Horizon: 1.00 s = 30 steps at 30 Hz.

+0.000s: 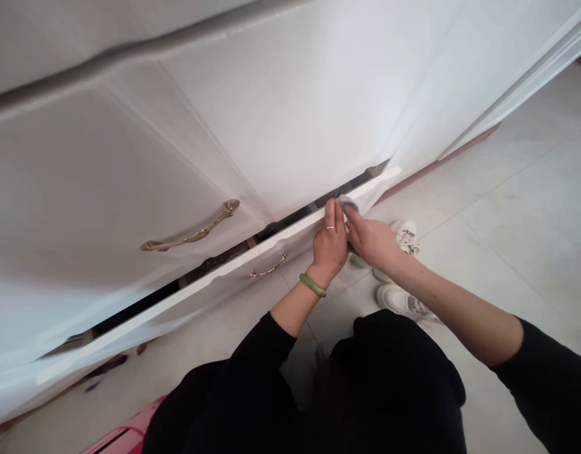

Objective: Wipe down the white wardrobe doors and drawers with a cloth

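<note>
A white drawer point(234, 265) stands slightly pulled out, with a narrow dark gap behind its front. My left hand point(331, 243), with a ring and a green bangle, is at the drawer's top edge. Its visible fingers are pressed together and bent, and the thumb is hidden. Against it, my right hand point(373, 239) is closed on a small blue-and-white thing point(350, 205), perhaps a cloth, mostly covered by the fingers. The two hands touch each other. Below them shows a small green thing point(356, 261) that I cannot make out.
Above the drawer is a white cabinet panel with an ornate gold handle point(191, 233). A smaller gold handle point(269, 266) is on the drawer front. White shoes point(399, 299) stand on the pale tiled floor point(517, 239). Something pink point(125, 432) lies at the lower left.
</note>
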Available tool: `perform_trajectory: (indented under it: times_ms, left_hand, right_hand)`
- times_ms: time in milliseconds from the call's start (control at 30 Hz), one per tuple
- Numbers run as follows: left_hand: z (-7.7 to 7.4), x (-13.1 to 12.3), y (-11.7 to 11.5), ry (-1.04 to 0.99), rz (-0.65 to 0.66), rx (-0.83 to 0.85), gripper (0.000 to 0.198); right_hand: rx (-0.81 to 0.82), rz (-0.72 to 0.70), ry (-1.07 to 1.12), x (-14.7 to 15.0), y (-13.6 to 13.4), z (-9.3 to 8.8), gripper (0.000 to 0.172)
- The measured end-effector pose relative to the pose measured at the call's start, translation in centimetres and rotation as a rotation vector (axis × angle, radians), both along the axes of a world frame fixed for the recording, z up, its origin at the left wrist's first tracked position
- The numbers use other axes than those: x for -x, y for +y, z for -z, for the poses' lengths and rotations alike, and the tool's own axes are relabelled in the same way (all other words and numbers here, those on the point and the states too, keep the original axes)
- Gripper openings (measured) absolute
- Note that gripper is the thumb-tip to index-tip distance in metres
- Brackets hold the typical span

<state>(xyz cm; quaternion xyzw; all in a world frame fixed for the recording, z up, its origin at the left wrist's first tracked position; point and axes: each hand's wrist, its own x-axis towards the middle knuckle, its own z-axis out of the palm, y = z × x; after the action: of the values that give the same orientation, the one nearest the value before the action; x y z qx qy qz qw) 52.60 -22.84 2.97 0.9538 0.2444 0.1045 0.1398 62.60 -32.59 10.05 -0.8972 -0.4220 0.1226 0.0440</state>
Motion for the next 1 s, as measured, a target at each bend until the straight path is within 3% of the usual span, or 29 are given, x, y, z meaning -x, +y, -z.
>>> perform_trajectory:
  times_ms: [167,300,433,567,700,1000]
  left_hand:
    - [0.0,-0.1,-0.1,-0.001,0.013,-0.019,0.071]
    - [0.0,0.0,-0.1,-0.012,0.000,-0.009,0.066]
    - [0.0,0.1,0.0,-0.038,0.035,-0.010,0.069]
    - [0.3,0.1,-0.1,-0.051,0.036,-0.025,0.074]
    - [0.4,0.0,-0.1,-0.053,0.039,-0.038,0.074]
    - [0.2,0.0,-0.1,-0.051,0.031,-0.038,0.074]
  right_hand:
    - [0.029,0.086,-0.039,-0.2,0.2,-0.3,0.062]
    - [0.036,-0.001,0.007,-0.4,0.0,-0.6,0.062]
    - [0.063,0.139,-0.078,-1.0,-0.9,-0.2,0.062]
    - [0.073,0.053,-0.061,-0.6,-1.4,0.1,0.060]
    - [0.098,0.125,-0.060,-0.5,-1.4,-0.1,0.060]
    - [0.069,0.105,-0.043,-0.9,-1.3,-0.7,0.061]
